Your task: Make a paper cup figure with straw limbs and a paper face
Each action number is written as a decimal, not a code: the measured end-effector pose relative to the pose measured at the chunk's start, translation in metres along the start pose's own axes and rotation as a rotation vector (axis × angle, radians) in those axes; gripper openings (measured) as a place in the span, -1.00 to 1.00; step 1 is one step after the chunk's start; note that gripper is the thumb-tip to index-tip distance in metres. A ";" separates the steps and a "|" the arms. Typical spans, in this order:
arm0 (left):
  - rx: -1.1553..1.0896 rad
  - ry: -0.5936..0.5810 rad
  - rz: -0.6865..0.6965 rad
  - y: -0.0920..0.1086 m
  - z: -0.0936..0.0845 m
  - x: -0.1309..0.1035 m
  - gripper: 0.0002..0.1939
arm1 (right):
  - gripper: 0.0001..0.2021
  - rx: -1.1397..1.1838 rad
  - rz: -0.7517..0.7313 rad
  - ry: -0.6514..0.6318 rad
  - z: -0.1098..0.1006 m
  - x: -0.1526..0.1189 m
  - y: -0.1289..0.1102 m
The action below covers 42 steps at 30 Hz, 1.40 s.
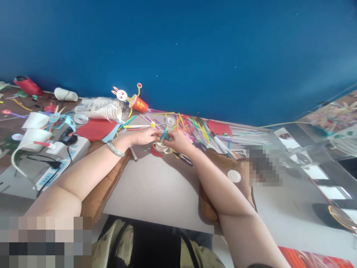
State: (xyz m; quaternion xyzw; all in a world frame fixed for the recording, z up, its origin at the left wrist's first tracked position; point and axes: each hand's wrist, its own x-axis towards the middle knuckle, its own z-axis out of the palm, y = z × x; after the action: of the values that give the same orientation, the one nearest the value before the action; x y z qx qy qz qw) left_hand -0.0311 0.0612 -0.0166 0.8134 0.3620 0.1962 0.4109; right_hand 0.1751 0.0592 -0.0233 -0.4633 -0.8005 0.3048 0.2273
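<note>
My left hand (147, 136) and my right hand (177, 140) come together over the middle of the table, fingers closed. Between them a blue straw-like strip (165, 133) stands up, pinched by my right hand. The left fingertips meet close beside it; what they grip is too small to tell. Just under my fingers sits a small white paper cup (161, 147), partly hidden by them. A scrap of red paper (156, 152) lies beside the cup.
Many coloured straws (192, 126) are heaped behind my hands, with a tape roll (170, 121) among them. A red cup with a rabbit figure (140, 104) and stacked paper cups (107, 111) stand by the blue wall. A power strip (60, 163) with cables lies left; brown pads (209, 208) lie under my arms.
</note>
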 end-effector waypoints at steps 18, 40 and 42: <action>0.026 0.023 0.078 -0.006 -0.004 0.000 -0.79 | -0.81 -0.002 -0.020 -0.001 -0.001 -0.001 0.000; 0.227 0.237 0.096 0.004 0.009 -0.005 -0.85 | -0.75 -0.027 -0.039 0.024 0.003 -0.001 0.002; 0.270 0.250 0.085 0.007 0.010 -0.005 -0.87 | -0.76 -0.018 -0.047 0.009 0.002 -0.001 0.000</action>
State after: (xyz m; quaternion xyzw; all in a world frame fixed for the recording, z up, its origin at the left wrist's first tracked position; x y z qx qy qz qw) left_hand -0.0254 0.0490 -0.0173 0.8450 0.3986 0.2626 0.2412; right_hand 0.1742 0.0578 -0.0248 -0.4480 -0.8127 0.2899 0.2339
